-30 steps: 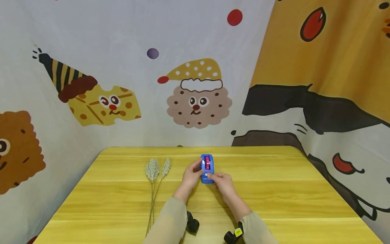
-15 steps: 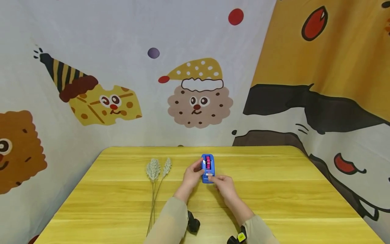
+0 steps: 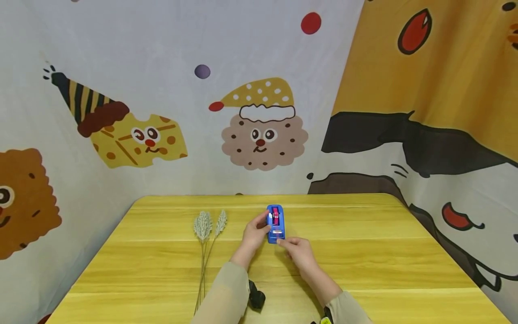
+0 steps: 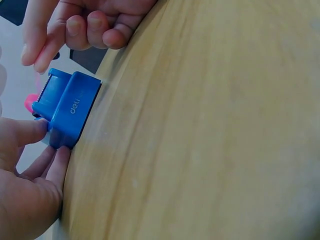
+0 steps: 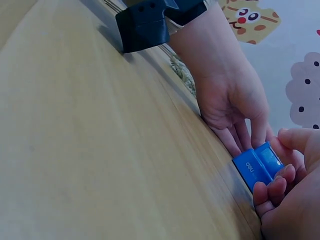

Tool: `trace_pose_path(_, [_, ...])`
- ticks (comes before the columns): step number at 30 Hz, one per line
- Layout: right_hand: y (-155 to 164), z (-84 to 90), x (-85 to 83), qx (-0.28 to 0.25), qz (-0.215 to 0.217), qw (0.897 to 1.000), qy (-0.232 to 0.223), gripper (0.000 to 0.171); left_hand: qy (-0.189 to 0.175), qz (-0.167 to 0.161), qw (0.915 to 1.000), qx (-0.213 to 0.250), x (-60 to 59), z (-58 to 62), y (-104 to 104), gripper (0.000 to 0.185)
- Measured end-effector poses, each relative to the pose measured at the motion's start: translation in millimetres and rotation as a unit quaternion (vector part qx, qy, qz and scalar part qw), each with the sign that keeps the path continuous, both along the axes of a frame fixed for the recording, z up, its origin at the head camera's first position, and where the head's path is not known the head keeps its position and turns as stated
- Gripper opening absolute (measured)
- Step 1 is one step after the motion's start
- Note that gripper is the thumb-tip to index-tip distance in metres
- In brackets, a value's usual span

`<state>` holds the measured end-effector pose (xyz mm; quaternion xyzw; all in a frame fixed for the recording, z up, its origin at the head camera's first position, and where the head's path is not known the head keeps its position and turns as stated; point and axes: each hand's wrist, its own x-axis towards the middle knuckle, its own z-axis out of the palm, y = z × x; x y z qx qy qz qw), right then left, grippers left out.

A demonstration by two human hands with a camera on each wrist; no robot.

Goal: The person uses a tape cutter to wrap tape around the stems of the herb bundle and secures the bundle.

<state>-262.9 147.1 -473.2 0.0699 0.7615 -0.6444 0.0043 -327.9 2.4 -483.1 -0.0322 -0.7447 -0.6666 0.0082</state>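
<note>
Steadying the blue tape dispenser near the far middle of the desk, our left hand pinches its side while our right hand nips at the cutter end, though whether tape is caught we cannot tell. That light grip could let it skid or tip on a sharp pull. We count one dispenser, one pink roll, two dried wheat stalks.

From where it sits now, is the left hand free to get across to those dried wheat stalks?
Probably yes: the left hand holds the blue tape dispenser, and bare table lies between it and the wheat stalks.
</note>
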Motion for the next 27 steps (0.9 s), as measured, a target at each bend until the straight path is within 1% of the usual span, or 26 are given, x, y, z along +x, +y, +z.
trace_pose_path(6, [1,0.7,7.4,0.008,0.012,1.000,0.010,0.030,0.002,0.000,1.0000,0.001,-1.0,-0.5,0,0.048])
trace_pose_path(11, [1,0.9,12.3,0.015,0.012,1.000,0.013,0.028,0.003,0.002,1.0000,-0.003,-2.3,-1.2,0,0.048])
trace_pose_path(16, [2,1.0,15.7,0.015,0.016,1.000,0.012,0.028,-0.001,0.003,1.0000,-0.004,-2.6,-1.4,0,0.048])
trace_pose_path(23, [3,0.0,19.4,0.019,0.024,0.999,0.011,0.030,0.003,0.004,1.0000,-0.006,-2.3,-1.7,0,0.048])
trace_pose_path(27, [3,-0.7,22.1,0.018,0.027,0.999,0.013,0.030,-0.003,0.004,1.0000,-0.004,-3.1,-2.6,0,0.048])
